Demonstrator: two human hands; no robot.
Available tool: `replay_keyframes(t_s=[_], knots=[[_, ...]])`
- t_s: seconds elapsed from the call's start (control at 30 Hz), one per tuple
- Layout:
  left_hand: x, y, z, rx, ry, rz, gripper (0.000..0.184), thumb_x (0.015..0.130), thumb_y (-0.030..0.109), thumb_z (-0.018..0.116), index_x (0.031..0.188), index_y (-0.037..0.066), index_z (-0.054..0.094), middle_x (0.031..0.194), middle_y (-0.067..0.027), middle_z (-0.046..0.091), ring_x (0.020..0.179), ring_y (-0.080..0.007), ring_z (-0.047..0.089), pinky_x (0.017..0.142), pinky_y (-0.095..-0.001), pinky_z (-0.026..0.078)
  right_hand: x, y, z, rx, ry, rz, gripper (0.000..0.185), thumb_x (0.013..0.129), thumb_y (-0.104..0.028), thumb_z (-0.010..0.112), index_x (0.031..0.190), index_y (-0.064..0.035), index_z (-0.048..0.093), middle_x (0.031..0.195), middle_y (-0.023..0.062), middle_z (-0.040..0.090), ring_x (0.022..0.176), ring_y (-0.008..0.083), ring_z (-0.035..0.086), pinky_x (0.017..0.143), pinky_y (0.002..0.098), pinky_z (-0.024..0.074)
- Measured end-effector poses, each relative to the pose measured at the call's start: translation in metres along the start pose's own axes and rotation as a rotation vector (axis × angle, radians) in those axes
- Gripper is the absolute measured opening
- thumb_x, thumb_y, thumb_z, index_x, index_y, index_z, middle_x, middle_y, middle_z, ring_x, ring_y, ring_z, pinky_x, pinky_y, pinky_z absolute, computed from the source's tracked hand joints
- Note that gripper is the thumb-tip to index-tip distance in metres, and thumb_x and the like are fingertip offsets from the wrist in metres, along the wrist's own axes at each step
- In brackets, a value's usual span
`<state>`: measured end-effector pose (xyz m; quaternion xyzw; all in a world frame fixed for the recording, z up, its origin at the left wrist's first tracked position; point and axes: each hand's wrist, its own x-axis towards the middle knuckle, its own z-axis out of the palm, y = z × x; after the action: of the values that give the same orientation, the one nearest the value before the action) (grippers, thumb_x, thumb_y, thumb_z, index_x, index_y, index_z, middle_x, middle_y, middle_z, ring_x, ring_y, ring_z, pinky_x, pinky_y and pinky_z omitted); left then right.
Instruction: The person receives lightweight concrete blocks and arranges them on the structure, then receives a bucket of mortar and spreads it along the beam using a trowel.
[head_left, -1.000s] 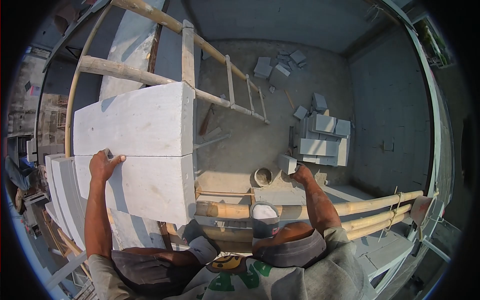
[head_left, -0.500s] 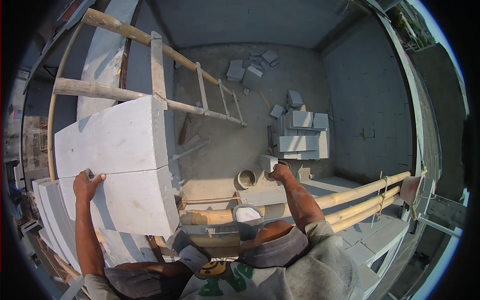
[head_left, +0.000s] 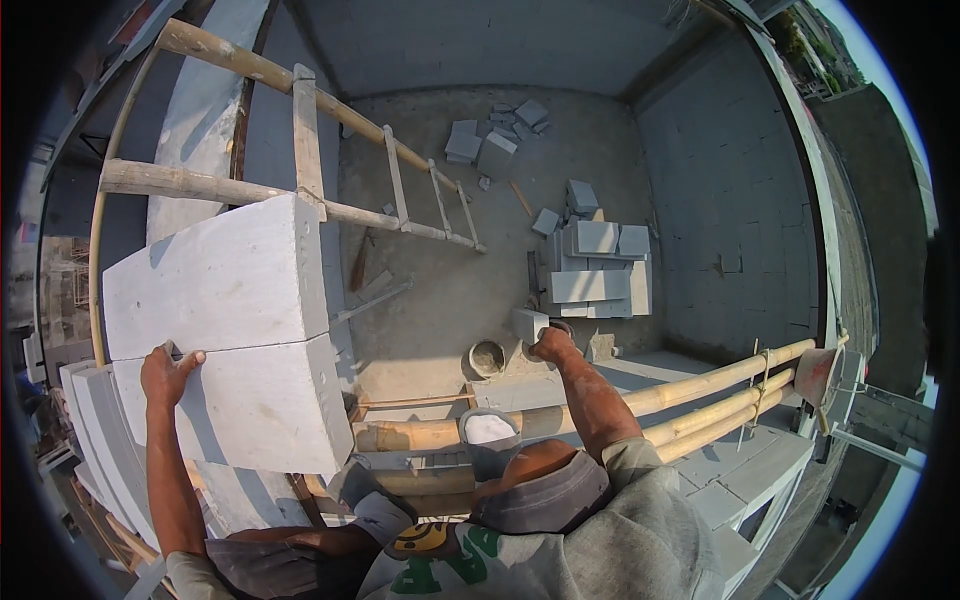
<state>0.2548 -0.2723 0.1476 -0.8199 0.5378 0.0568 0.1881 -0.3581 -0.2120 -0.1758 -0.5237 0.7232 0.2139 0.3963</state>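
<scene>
Two large white blocks lie side by side at the left, an upper one [head_left: 220,275] and a lower one [head_left: 250,405]. My left hand [head_left: 172,374] rests at their seam, thumb spread from the other fingers. Out to the right, my right hand [head_left: 553,345] is closed, palm down. Right at its fingers is a small pale block-shaped object [head_left: 528,325]; a dark rounded shape shows behind the knuckles. What exactly the fingers grip is hidden. A round bucket [head_left: 487,360] stands lower down, left of this hand.
A bamboo ladder [head_left: 305,140] slants beyond the blocks. Bamboo poles [head_left: 700,390] cross in front of my legs. On the floor below are stacked blocks [head_left: 590,285] and broken pieces [head_left: 497,150]. More white blocks [head_left: 110,430] stand at the left.
The view has shifted, so the blocks, ladder and floor appear farther left. My left hand stays at the seam, and my right hand remains beside the small pale object.
</scene>
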Motion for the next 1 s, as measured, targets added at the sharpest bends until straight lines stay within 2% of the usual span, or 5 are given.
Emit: replay_keyframes(t_s=[0.23,0.3,0.4,0.8,1.0], knots=[[0.002,-0.002,0.003,-0.005,0.029,0.023,0.065,0.065,0.052,0.075,0.086,-0.008,0.064,0.076,-0.0236,0.064,0.071,-0.0357,0.065,0.065,-0.0412,0.050,-0.006,-0.006,-0.006,-0.034,0.006,-0.027,0.046,0.066,-0.035,0.069,0.097,-0.0008,0.068,0.100,0.0212,0.066,0.095,0.0312,0.065,0.084,0.0371,0.0510],[0.000,-0.003,0.003,0.003,0.012,0.015,0.065,0.066,0.052,0.075,0.087,-0.008,0.064,0.077,-0.0234,0.064,0.071,-0.0357,0.065,0.065,-0.0412,0.050,-0.010,-0.010,-0.013,-0.014,-0.081,-0.018,0.048,0.068,-0.030,0.065,0.104,0.0028,0.064,0.109,0.0250,0.062,0.104,0.0345,0.061,0.090,0.0375,0.0492],[0.002,-0.007,0.009,0.018,0.064,0.045,0.065,0.066,0.052,0.075,0.087,-0.008,0.064,0.078,-0.0231,0.065,0.073,-0.0356,0.065,0.066,-0.0413,0.050,-0.006,-0.007,-0.007,-0.026,-0.023,-0.017,0.046,0.067,-0.034,0.068,0.098,-0.0006,0.067,0.101,0.0211,0.066,0.096,0.0322,0.064,0.084,0.0374,0.0509],[0.002,-0.009,0.011,0.030,0.078,0.068,0.067,0.067,0.055,0.073,0.090,-0.008,0.064,0.080,-0.0238,0.064,0.075,-0.0357,0.065,0.067,-0.0414,0.050,-0.002,-0.005,0.000,0.009,0.024,-0.028,0.049,0.064,-0.034,0.070,0.099,-0.0001,0.067,0.100,0.0222,0.066,0.095,0.0323,0.065,0.084,0.0376,0.0511],[0.002,-0.002,0.002,0.027,-0.023,0.024,0.069,0.067,0.054,0.073,0.093,-0.008,0.064,0.081,-0.0235,0.065,0.075,-0.0354,0.065,0.067,-0.0410,0.050,-0.008,-0.008,-0.007,0.002,0.015,-0.029,0.050,0.065,-0.035,0.069,0.100,0.0000,0.067,0.101,0.0211,0.066,0.096,0.0324,0.064,0.085,0.0377,0.0505]])
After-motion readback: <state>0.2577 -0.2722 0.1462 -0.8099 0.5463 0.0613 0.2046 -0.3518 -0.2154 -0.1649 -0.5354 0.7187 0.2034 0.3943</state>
